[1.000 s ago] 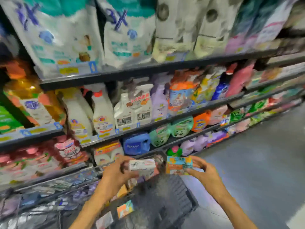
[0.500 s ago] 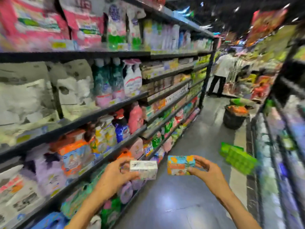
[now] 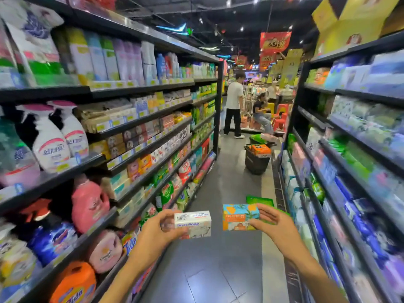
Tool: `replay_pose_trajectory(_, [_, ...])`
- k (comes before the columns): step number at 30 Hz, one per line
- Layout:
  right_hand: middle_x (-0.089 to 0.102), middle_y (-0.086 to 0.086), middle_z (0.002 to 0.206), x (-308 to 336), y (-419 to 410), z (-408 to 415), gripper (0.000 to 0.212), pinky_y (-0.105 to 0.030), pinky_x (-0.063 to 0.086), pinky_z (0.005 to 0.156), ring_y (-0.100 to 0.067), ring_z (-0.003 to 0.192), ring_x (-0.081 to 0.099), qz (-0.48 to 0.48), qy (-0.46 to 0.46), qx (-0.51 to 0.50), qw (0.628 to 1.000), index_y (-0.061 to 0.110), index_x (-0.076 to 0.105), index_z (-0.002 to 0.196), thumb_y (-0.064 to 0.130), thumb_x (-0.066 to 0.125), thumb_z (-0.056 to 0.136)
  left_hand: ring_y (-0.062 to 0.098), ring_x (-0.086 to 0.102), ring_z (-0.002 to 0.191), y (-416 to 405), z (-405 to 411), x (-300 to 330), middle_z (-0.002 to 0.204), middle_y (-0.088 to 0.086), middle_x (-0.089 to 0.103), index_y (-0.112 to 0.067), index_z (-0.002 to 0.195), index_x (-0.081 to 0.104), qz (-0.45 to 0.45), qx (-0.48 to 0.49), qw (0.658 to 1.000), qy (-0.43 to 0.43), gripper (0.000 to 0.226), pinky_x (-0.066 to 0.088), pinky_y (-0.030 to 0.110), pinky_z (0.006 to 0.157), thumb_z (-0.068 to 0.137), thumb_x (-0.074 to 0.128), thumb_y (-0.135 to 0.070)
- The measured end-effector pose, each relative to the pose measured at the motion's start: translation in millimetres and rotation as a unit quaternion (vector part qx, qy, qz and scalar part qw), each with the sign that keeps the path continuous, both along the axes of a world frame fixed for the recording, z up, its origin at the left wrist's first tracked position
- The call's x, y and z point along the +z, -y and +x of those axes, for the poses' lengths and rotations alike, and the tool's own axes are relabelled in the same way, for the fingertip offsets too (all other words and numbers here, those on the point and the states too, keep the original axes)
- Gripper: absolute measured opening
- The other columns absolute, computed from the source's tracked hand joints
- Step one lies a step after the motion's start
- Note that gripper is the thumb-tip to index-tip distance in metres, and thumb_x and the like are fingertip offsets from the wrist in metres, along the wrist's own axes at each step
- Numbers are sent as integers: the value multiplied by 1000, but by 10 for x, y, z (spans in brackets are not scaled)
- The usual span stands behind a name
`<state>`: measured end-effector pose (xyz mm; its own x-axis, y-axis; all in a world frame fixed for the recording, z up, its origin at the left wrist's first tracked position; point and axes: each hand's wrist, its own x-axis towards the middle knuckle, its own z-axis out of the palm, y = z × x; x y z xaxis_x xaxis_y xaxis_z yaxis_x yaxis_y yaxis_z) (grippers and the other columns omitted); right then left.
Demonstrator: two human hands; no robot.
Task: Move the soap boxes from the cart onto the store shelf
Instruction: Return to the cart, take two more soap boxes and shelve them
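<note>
My left hand (image 3: 156,234) grips a white goat soap box (image 3: 193,224) at waist height over the aisle floor. My right hand (image 3: 274,224) pinches an orange and teal soap box (image 3: 239,217) by its right end. The two boxes sit side by side, a small gap apart. The store shelf (image 3: 140,147) on my left carries rows of boxed soap in its middle tiers, farther down the aisle. The cart is out of view.
Shelving (image 3: 341,162) packed with goods lines the right side too, leaving a narrow grey aisle. A black basket (image 3: 255,164) with orange goods stands ahead on the floor, with green packs (image 3: 260,201) lying nearer. Two people (image 3: 234,106) are at the aisle's far end.
The view has swung from the shelf and cart to looking down the aisle. Both hands keep their soap boxes, held in front at about the same height.
</note>
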<state>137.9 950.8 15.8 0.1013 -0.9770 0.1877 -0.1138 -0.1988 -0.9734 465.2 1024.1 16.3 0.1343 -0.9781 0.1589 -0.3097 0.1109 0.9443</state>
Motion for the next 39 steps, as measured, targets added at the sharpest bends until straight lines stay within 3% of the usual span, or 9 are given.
replay_pose_trajectory(4, [74, 1, 114, -6, 918, -192, 49, -35, 55, 96, -14, 112, 67, 0, 5, -4, 1000, 14, 67, 120, 3, 82, 75, 15, 75, 91, 1037, -129, 33, 104, -6, 77, -23, 113, 69, -19, -23, 1000, 6, 41, 61, 36, 82, 76, 87, -19])
replay_pose_trajectory(10, [76, -7, 107, 79, 2401, -316, 45, -19, 57, 74, -15, 103, 71, 5, 52, -39, 998, 8, 67, 114, -8, 79, 73, 9, 74, 92, 2638, -283, 202, 105, -4, 77, -21, 111, 71, -56, -46, 997, 10, 38, 60, 25, 78, 77, 87, -15])
replay_pose_trajectory(14, [74, -13, 110, 149, 3349, -420, 47, -26, 59, 81, -21, 105, 70, 10, 69, -40, 997, 9, 67, 113, -4, 83, 71, 12, 74, 95, 3654, -388, 319, 103, -7, 77, -25, 111, 71, -59, -64, 996, 17, 37, 61, 32, 78, 78, 86, -17])
replay_pose_trajectory(17, [74, -12, 112, 203, 3998, -474, 62, -32, 57, 91, -24, 109, 69, 10, 90, -26, 996, 6, 65, 117, 15, 90, 62, 9, 72, 94, 4348, -440, 359, 103, -9, 77, -26, 111, 71, -68, -64, 995, 37, 38, 61, 33, 79, 77, 87, -22])
replay_pose_trajectory(20, [74, -10, 113, 209, 4745, -499, 50, -32, 56, 93, -24, 111, 68, 4, 90, 2, 996, 7, 65, 118, 4, 84, 72, 12, 73, 94, 4996, -469, 374, 103, -7, 77, -22, 111, 70, -71, -50, 995, 44, 37, 60, 28, 77, 78, 86, -17])
replay_pose_trajectory(27, [76, -3, 106, 248, 6603, -281, 38, -19, 56, 81, -20, 103, 71, -21, 52, 69, 996, 14, 69, 110, -5, 76, 78, 9, 74, 94, 6271, -456, 375, 105, -7, 77, -20, 115, 68, -68, 45, 996, 36, 36, 58, 19, 69, 82, 83, -17])
replay_pose_trajectory(30, [77, 0, 106, 296, 7290, -77, 38, -18, 55, 78, -18, 104, 71, -7, 42, 114, 993, 15, 70, 111, -5, 76, 79, 5, 72, 99, 6724, -344, 398, 107, -14, 76, -28, 114, 67, -61, 91, 993, 45, 36, 59, 23, 76, 82, 84, -25])
replay_pose_trajectory(33, [76, 0, 109, 349, 7907, 245, 39, -21, 56, 83, -16, 107, 70, 0, 22, 178, 984, 13, 68, 117, -1, 76, 81, 4, 71, 100, 7063, -117, 389, 107, -18, 75, -32, 113, 67, -44, 142, 987, 52, 35, 60, 30, 83, 82, 82, -32])
replay_pose_trajectory(39, [75, 7, 111, 337, 8870, 1238, 42, -33, 55, 92, -10, 110, 67, -1, -12, 284, 959, 24, 69, 118, 12, 80, 79, 4, 72, 96, 7452, 474, 375, 105, -14, 76, -31, 110, 68, -38, 267, 961, 58, 33, 57, 20, 73, 82, 83, -24])
